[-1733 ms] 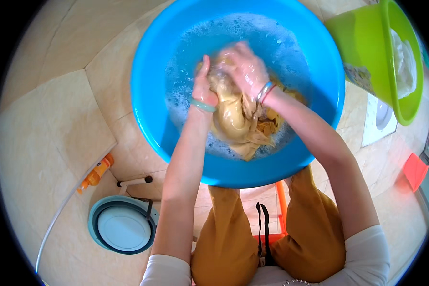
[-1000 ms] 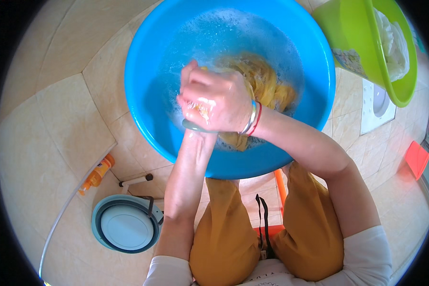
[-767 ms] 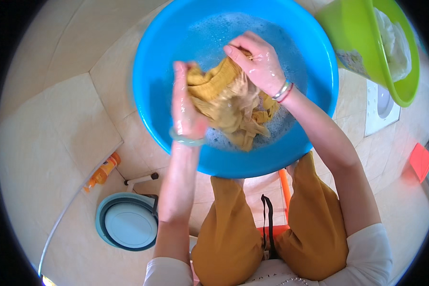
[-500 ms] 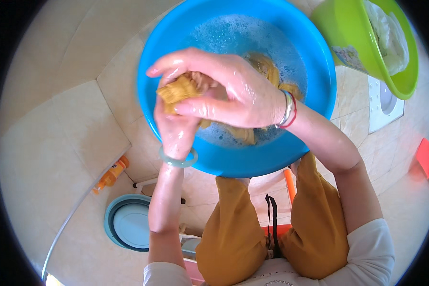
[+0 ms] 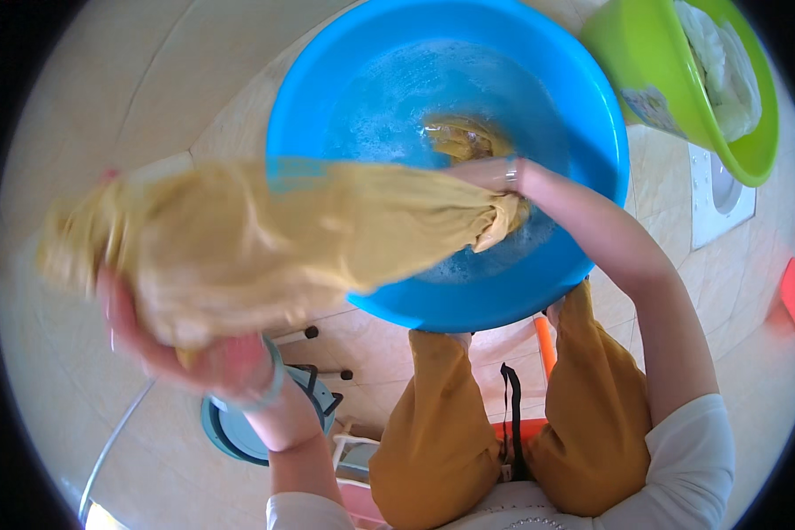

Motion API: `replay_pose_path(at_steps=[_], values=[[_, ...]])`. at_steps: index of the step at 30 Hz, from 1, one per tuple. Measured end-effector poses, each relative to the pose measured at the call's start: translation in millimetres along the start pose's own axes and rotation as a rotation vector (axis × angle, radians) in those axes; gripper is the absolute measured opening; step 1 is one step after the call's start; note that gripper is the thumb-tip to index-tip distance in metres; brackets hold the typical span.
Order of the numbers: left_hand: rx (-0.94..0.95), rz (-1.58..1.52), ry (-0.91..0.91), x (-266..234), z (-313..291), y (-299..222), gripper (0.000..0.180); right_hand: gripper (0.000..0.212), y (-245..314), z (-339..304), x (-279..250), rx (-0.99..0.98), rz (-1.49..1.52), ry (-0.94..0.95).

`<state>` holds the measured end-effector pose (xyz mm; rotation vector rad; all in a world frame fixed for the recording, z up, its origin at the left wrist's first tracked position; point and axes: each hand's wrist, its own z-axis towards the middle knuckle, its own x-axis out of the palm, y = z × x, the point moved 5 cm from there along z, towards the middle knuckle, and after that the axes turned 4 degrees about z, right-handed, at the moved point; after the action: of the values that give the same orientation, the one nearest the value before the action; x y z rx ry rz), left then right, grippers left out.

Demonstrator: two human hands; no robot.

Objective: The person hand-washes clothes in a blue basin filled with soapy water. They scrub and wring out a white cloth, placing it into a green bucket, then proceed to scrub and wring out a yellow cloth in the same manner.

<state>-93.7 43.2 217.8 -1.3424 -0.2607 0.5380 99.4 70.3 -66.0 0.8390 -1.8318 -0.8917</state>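
A wet yellow garment (image 5: pixel 265 238), smeared by motion, stretches from over the tiled floor on the left to the middle of a blue basin (image 5: pixel 296 115). At its left end my left hand (image 5: pixel 199 358) holds it from below, beyond the basin's rim; the fingers are blurred and partly covered by the fabric. My right hand (image 5: pixel 484 174) is low inside the basin, closed at the bunched right end, its fingertips hidden. More yellow fabric (image 5: pixel 468 137) lies in the soapy water (image 5: pixel 375 115) just beyond the right hand.
A lime-green tub (image 5: pixel 671 79) with white cloth (image 5: pixel 723 75) stands at the far right, near a white floor fixture (image 5: pixel 711 208). Lower left is a grey-blue folding basin (image 5: pixel 230 437). My knees (image 5: pixel 437 389) are against the basin's near side, and a red object (image 5: pixel 793 296) is at right.
The left hand has swung out left past the basin's rim, drawing the garment out long. The right hand has moved away from it, down into the basin. Before, both hands were together over the bunched cloth.
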Motion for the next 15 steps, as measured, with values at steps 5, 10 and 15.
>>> replay_pose_path(at_steps=[5, 10, 15], values=[[-0.345, -0.085, -0.002, -13, 8, 127, 0.041, 0.070, -3, -59, -24, -0.026, 0.927, -0.424], [-0.641, -0.333, 0.150, 7, -15, 219, 0.041, 0.070, 4, -68, -58, -0.187, 0.534, -0.627], [-0.756, -0.372, 0.147, 37, -23, 250, 0.057, 0.088, 0, -43, -79, -0.286, 0.324, -0.758]])
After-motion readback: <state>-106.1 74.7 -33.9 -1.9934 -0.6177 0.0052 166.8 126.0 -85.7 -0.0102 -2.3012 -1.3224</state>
